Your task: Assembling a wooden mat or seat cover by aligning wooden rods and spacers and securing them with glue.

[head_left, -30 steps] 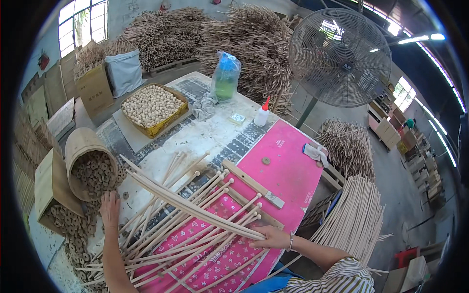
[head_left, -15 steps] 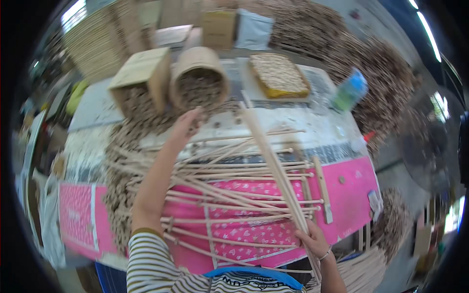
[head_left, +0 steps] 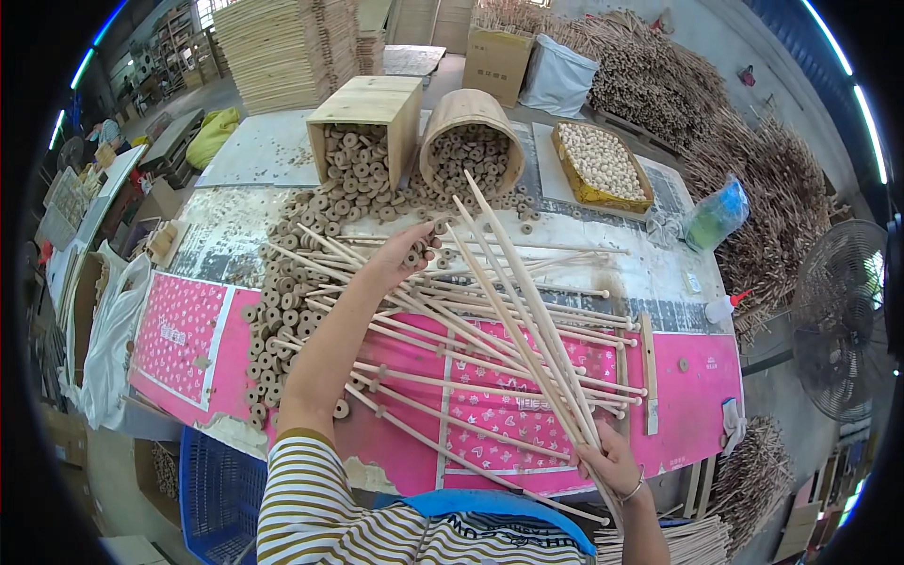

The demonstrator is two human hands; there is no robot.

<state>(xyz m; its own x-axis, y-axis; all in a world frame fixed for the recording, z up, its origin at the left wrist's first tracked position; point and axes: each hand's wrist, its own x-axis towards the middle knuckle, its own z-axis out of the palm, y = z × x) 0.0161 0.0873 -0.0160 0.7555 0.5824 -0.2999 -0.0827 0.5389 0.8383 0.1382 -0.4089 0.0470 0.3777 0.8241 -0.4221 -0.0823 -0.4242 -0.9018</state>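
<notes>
— While the right hand (head_left: pixel 614 463) keeps its fist round the near ends of the bundle of dowels (head_left: pixel 527 311), look, the left hand (head_left: pixel 407 252) has gone further out than a second ago, up to the wooden rings (head_left: pixel 282 311) spilled below the tipped round bucket (head_left: pixel 471 141).

— Fingers?

— Pinched on one ring, I think (hard to be sure). So it's picking a ring. Those dowels are pale, slim and straight, fanning from his fist toward the bucket, over loose rods on the pink mat (head_left: pixel 687 414).
</notes>
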